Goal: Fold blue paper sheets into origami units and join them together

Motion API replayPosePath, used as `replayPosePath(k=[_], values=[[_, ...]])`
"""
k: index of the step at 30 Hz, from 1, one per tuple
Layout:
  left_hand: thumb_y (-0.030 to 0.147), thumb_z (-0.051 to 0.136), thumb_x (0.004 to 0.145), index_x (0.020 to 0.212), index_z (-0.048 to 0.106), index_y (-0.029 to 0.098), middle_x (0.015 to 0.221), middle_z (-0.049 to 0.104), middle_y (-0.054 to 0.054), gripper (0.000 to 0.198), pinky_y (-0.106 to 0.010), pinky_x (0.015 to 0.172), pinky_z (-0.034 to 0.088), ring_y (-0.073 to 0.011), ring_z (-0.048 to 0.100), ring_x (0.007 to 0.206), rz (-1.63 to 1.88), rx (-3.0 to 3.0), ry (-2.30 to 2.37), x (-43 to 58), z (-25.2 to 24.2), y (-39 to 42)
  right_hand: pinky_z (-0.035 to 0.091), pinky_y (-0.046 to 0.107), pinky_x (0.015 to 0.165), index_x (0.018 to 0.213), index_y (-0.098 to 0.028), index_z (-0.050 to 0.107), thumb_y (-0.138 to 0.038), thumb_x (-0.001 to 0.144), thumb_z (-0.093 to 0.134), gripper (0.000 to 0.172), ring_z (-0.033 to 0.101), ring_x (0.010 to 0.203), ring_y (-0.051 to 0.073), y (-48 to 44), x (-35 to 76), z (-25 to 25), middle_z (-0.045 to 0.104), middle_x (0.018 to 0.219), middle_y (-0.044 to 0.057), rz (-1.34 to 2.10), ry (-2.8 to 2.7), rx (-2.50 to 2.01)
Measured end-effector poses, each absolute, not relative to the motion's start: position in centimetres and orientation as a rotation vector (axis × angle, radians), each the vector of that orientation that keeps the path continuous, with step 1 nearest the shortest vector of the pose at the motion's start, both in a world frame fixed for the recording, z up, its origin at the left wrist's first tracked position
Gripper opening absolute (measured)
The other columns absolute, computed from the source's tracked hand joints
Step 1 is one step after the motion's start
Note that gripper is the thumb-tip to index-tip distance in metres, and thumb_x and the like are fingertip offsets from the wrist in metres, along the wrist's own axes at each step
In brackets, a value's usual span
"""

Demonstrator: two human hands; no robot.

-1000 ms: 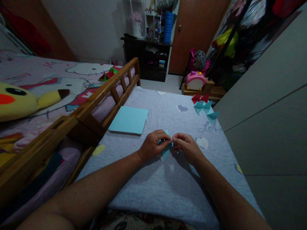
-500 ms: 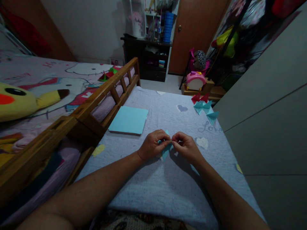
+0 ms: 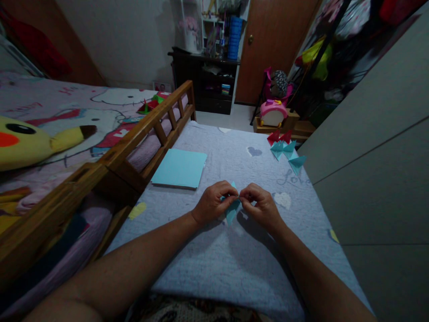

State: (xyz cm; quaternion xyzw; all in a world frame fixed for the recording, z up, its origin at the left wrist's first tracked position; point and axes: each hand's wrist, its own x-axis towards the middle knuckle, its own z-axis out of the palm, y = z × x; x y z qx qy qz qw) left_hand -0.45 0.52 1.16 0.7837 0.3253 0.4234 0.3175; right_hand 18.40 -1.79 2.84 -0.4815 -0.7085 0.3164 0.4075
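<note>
Between my two hands is a small folded piece of light-blue paper (image 3: 232, 213), partly covered by my fingers. My left hand (image 3: 214, 202) pinches it from the left side. From the right, my right hand (image 3: 259, 203) pinches its edge, thumb and fingertips pressed together close to the left fingertips. Pointed ends of the paper show above and below my left fingers. A stack of light-blue paper sheets (image 3: 181, 167) lies to the upper left of my hands. Folded light-blue paper pieces (image 3: 296, 164) and red ones (image 3: 274, 137) sit at the far right edge of the bed.
The hands work over a blue patterned bedsheet (image 3: 201, 268). A wooden bed rail (image 3: 147, 120) runs along the left, with a yellow plush toy (image 3: 30, 138) beyond it. A pale cabinet (image 3: 375, 179) stands close on the right. A pink toy case (image 3: 273, 113) is beyond the bed's end.
Both hands keep their pinch on the folded paper in nearly the same place. My right hand has shifted very slightly; the rest stays put.
</note>
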Motion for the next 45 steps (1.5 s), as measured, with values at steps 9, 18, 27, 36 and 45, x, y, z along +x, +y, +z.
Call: replayPosePath(k=[9, 18, 27, 36, 45], values=[[0.021, 0.059, 0.094, 0.085, 0.067, 0.018, 0.080, 0.062, -0.003, 0.013, -0.029, 0.074, 0.046, -0.0172, 0.058, 0.079, 1.087, 2.115, 0.834, -0.4, 1.6, 0.5, 0.043, 0.025, 0.058, 0.074, -0.022, 0.061, -0.020, 0.080, 0.060, 0.006, 0.055, 0.062, 0.014, -1.9, 18.2, 2.8, 0.059, 0.070, -0.001, 0.858, -1.741, -1.251], [0.022, 0.054, 0.094, 0.080, 0.062, 0.020, 0.079, 0.061, -0.003, 0.016, -0.033, 0.078, 0.044, -0.0201, 0.057, 0.083, 1.034, 2.159, 0.848, -0.2, 1.8, 0.5, 0.041, 0.026, 0.056, 0.074, -0.022, 0.060, -0.022, 0.077, 0.059, 0.004, 0.053, 0.059, 0.013, -1.8, 18.0, 2.9, 0.057, 0.066, -0.001, 0.871, -1.726, -1.273], [0.022, 0.064, 0.089, 0.104, 0.061, 0.019, 0.093, 0.061, -0.004, 0.016, -0.033, 0.079, 0.047, -0.0195, 0.058, 0.088, 1.058, 2.067, 0.911, -0.3, 1.2, 0.6, 0.039, 0.026, 0.056, 0.074, -0.021, 0.059, -0.024, 0.077, 0.060, 0.004, 0.051, 0.058, 0.013, -1.7, 18.1, 2.5, 0.056, 0.066, -0.002, 0.970, -1.637, -1.315], [0.014, 0.068, 0.082, 0.095, 0.064, 0.018, 0.094, 0.063, -0.004, 0.014, -0.035, 0.083, 0.046, -0.0217, 0.059, 0.093, 0.909, 2.144, 1.009, -0.7, 0.2, 1.3, 0.045, 0.025, 0.057, 0.105, -0.023, 0.057, -0.021, 0.072, 0.067, 0.035, 0.053, 0.066, 0.013, -1.9, 18.2, 2.7, 0.053, 0.084, -0.002, 1.057, -1.691, -1.243], [0.018, 0.068, 0.086, 0.087, 0.066, 0.018, 0.090, 0.062, -0.003, 0.003, -0.034, 0.086, 0.045, -0.0216, 0.057, 0.093, 0.798, 2.196, 1.048, -0.8, 0.1, 1.3, 0.044, 0.026, 0.061, 0.085, -0.021, 0.069, -0.019, 0.085, 0.065, 0.005, 0.054, 0.069, 0.013, -1.5, 18.0, 1.9, 0.054, 0.079, 0.000, 0.783, -1.802, -1.131]])
